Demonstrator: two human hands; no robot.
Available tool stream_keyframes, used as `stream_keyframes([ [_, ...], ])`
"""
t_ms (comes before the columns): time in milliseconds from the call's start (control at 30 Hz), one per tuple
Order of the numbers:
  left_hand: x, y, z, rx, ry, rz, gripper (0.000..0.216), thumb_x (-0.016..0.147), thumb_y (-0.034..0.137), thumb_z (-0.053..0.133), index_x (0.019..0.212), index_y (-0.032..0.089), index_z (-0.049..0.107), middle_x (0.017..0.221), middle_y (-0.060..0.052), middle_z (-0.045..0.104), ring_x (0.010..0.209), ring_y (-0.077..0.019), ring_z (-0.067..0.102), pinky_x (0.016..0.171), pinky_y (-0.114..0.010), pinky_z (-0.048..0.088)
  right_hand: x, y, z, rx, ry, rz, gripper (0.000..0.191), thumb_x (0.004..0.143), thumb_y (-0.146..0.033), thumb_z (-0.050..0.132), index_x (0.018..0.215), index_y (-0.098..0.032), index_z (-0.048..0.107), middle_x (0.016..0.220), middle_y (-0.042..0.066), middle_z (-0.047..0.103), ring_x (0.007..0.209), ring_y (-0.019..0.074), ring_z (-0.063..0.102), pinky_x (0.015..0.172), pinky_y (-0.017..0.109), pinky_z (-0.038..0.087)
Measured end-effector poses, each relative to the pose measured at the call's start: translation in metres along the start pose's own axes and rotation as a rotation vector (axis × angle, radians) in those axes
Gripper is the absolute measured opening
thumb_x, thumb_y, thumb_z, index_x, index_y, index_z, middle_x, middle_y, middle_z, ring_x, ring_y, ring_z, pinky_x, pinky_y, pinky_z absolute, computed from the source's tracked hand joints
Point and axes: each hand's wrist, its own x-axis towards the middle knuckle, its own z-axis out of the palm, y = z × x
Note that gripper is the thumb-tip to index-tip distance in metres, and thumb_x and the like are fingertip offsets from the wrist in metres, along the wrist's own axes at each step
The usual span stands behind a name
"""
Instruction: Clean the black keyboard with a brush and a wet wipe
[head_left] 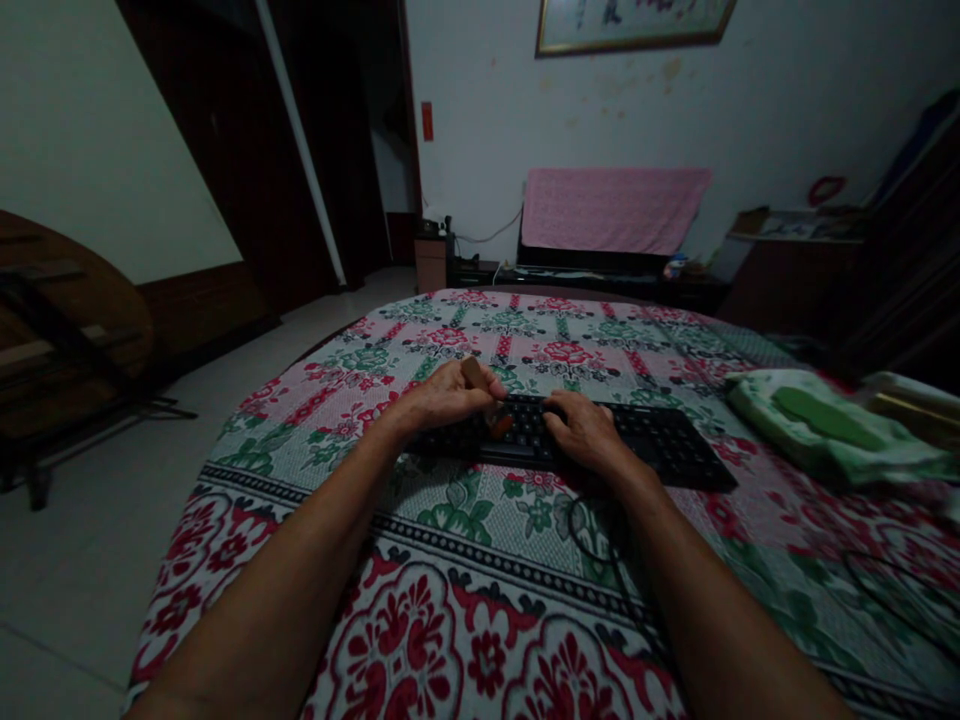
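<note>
A black computer keyboard [660, 440] lies on the flowered tablecloth in front of me, slightly askew. My left hand [448, 393] is closed around the brown handle of a small brush [475, 374]. The brush's reddish-brown lower end is over the keys left of the middle; whether it touches them I cannot tell. On the keyboard's middle right rests my right hand [585, 428], fingers bent and close together, holding it down. A thin black cable [574, 530] loops on the cloth by my right forearm. Part of the keyboard's left end is hidden under my left hand.
The patterned tablecloth [450, 520] covers the table. To the right lies a green and white soft package [832, 420]. A pink cloth [615, 210] hangs over a dark object by the far wall. A folded round tabletop [67, 300] leans at the left.
</note>
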Motion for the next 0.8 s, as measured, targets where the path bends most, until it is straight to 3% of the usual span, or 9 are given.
stream_keyframes([
  [200,-0.001,-0.003,0.001,-0.031,-0.103,0.024,0.011,0.066,0.010,0.057,0.075,0.013,0.062,0.067,0.000,0.065,0.064,-0.0102,0.060,0.067,-0.025,0.046,0.000,-0.001,-0.002,-0.006,-0.012,0.016,0.027,0.085,-0.025,0.043,0.105,-0.021,0.061,0.125,0.010,0.058,0.116,0.0251,0.049,0.097,0.046,0.034],
  [400,-0.001,-0.001,0.005,-0.105,-0.037,0.023,0.012,0.068,0.010,0.060,0.079,0.013,0.061,0.079,-0.002,0.069,0.075,-0.0117,0.064,0.076,-0.027,0.048,-0.001,-0.001,-0.002,0.000,-0.008,0.010,0.027,0.085,-0.023,0.043,0.105,-0.022,0.062,0.125,0.009,0.058,0.116,0.0248,0.050,0.098,0.046,0.034],
  [600,-0.002,0.002,0.005,-0.091,-0.134,0.004,0.011,0.069,0.009,0.060,0.078,0.014,0.062,0.078,-0.001,0.069,0.077,-0.0110,0.063,0.081,-0.028,0.047,-0.001,0.001,-0.002,-0.019,-0.014,0.014,0.028,0.085,-0.023,0.042,0.106,-0.022,0.061,0.125,0.009,0.058,0.117,0.0244,0.049,0.099,0.046,0.034],
  [800,-0.005,0.009,-0.001,-0.005,-0.081,-0.031,0.009,0.075,0.011,0.055,0.079,0.015,0.062,0.079,-0.002,0.069,0.071,-0.0099,0.061,0.072,-0.025,0.046,0.000,0.003,0.001,-0.005,-0.007,0.006,0.029,0.085,-0.022,0.043,0.108,-0.022,0.061,0.129,0.009,0.056,0.119,0.0236,0.048,0.100,0.046,0.034],
])
